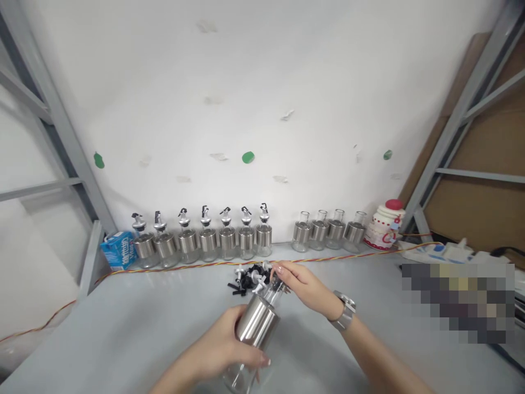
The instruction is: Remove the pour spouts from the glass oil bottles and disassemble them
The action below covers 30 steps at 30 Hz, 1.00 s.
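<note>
My left hand is wrapped round a glass bottle with a brushed-metal sleeve, which tilts with its neck up and to the right. At the bottle's mouth my right hand is closed, its fingers pinching a pour spout; a dark part shows below the fingers and the rest is mostly covered. Just behind the bottle's neck lies a loose pile of black and silver pour spouts on the grey table.
Several bottles fitted with spouts line the back wall at left. Several bottles with bare necks stand right of them, beside a cake-shaped decoration. A blue carton sits far left. Twisted wire crosses the table; power strips lie right.
</note>
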Tool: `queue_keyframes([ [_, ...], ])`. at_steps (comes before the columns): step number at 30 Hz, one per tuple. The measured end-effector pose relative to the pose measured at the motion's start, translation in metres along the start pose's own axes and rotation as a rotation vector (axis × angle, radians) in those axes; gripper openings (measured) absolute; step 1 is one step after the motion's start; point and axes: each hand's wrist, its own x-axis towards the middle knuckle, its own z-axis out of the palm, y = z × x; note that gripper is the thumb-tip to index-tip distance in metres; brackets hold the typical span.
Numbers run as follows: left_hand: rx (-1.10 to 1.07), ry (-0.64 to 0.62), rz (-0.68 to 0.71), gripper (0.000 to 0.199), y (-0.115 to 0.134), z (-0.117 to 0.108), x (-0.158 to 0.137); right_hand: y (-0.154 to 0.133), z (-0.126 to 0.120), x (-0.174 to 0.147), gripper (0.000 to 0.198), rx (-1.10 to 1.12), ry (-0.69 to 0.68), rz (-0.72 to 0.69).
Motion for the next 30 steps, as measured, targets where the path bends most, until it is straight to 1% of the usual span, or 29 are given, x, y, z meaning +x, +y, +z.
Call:
queue_keyframes([
  [4,-0.081,-0.027,-0.026,0.062,-0.004,0.001,0.004,0.004,0.007,0.002,0.039,-0.029,0.07,0.059],
  [8,-0.099,-0.051,-0.033,0.058,-0.005,0.001,0.005,0.01,0.011,0.006,0.039,-0.028,0.106,0.104],
  [12,-0.062,-0.034,-0.04,0.056,-0.006,0.001,0.007,0.021,0.016,0.01,0.041,0.072,0.129,0.161],
  [14,-0.021,-0.006,-0.011,0.053,-0.008,0.001,0.009,0.026,0.019,0.011,0.041,0.135,0.14,0.201],
  [16,0.025,0.02,0.024,0.05,-0.009,0.001,0.01,0.028,0.021,0.011,0.042,0.149,0.174,0.237],
  [18,0.063,0.039,0.057,0.046,-0.01,0.001,0.013,0.024,0.02,0.01,0.042,0.102,0.228,0.23],
  [20,0.105,0.063,0.099,0.042,-0.012,0.002,0.015,0.017,0.018,0.007,0.041,0.028,0.261,0.173],
  [21,0.137,0.087,0.134,0.041,-0.013,0.002,0.016,0.013,0.017,0.006,0.039,-0.004,0.255,0.137],
  [23,0.242,0.175,0.213,0.041,-0.015,0.003,0.018,0.006,0.016,0.005,0.036,-0.043,0.219,0.092],
  [25,0.41,0.305,0.29,0.043,-0.017,0.001,0.019,0.003,0.016,0.004,0.034,-0.028,0.176,0.086],
  [27,0.645,0.486,0.354,0.047,-0.018,-0.003,0.019,0.002,0.018,0.004,0.033,0.053,0.158,0.09],
  [30,1.053,0.753,0.461,0.052,-0.019,-0.013,0.02,0.005,0.02,0.005,0.031,0.207,0.142,0.103],
])
